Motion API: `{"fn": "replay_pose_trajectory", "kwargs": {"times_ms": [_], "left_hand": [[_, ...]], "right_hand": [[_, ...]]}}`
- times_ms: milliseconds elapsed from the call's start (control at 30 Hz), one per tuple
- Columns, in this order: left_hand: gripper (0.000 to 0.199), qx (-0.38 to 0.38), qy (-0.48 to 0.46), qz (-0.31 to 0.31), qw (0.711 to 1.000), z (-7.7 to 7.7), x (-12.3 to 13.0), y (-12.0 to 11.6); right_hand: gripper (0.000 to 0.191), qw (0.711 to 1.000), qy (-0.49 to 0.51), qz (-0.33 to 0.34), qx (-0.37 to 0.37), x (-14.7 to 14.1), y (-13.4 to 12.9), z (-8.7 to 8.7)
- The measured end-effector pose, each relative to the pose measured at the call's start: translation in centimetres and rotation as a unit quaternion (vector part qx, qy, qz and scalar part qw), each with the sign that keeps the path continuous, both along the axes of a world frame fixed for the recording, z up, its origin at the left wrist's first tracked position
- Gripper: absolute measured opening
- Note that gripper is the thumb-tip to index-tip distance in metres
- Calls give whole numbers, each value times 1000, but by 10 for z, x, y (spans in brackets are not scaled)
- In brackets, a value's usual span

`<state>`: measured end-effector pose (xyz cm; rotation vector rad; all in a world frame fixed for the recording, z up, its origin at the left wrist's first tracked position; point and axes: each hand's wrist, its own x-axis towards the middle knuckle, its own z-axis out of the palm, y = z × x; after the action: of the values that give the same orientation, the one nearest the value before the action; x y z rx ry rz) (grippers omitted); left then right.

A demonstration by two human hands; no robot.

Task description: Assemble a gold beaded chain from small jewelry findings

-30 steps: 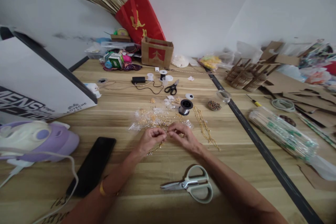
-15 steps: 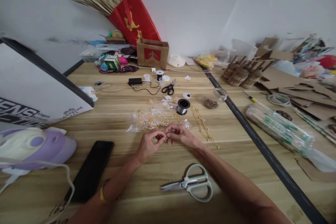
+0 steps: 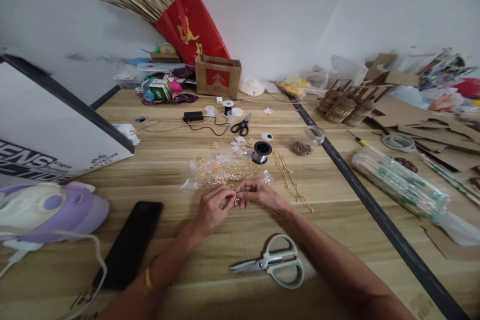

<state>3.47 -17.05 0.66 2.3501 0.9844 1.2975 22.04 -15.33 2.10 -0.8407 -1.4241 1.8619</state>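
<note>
My left hand (image 3: 214, 208) and my right hand (image 3: 258, 193) meet at the fingertips over the middle of the table. Both are pinched closed. A tiny shiny piece (image 3: 237, 201) shows just below the fingertips; its kind is too small to make out. Right behind the hands lie clear plastic bags (image 3: 210, 170) with gold and silver beads. A black spool of thin wire (image 3: 261, 152) stands behind my right hand, and a gold bead chain (image 3: 288, 175) lies to its right. White-handled scissors (image 3: 272, 262) rest on the table between my forearms.
A black phone (image 3: 129, 245) and a purple-white device (image 3: 56, 210) with a cable are at left, beside a large box (image 3: 56, 125). Black scissors (image 3: 241, 126) and a bead dish (image 3: 302, 148) lie farther back. Wrapped sticks (image 3: 399, 180) are at right.
My left hand's fingers have drawn closer together, and its wrist has shifted slightly right. The tiny shiny piece now shows more clearly below the fingertips.
</note>
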Motion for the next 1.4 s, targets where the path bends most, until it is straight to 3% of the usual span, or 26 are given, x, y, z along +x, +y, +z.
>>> {"fn": "replay_pose_trajectory", "kwargs": {"times_ms": [267, 467, 667, 900, 1100, 1233, 1400], "left_hand": [[9, -14, -25, 2, 1000, 1, 1, -1], [12, -124, -57, 24, 990, 8, 1, -1], [16, -251, -95, 58, 962, 9, 0, 1], [18, -302, -165, 66, 937, 12, 0, 1], [18, -367, -244, 37, 897, 7, -1, 5], [17, -399, -247, 17, 883, 4, 0, 7], [21, -427, -238, -3, 872, 2, 2, 8]], "right_hand": [[31, 1000, 3, -10, -4, 0, 1, -3], [32, 1000, -4, -11, 3, 1, -1, -1], [33, 999, -28, 3, 22, 2, -2, 2], [32, 987, -104, 28, 117, 11, 2, 3], [28, 978, -124, -65, 153, 12, 7, -4], [27, 979, -83, -116, 146, 7, 6, 0], [25, 993, 8, -81, 89, 3, 2, 7]]}}
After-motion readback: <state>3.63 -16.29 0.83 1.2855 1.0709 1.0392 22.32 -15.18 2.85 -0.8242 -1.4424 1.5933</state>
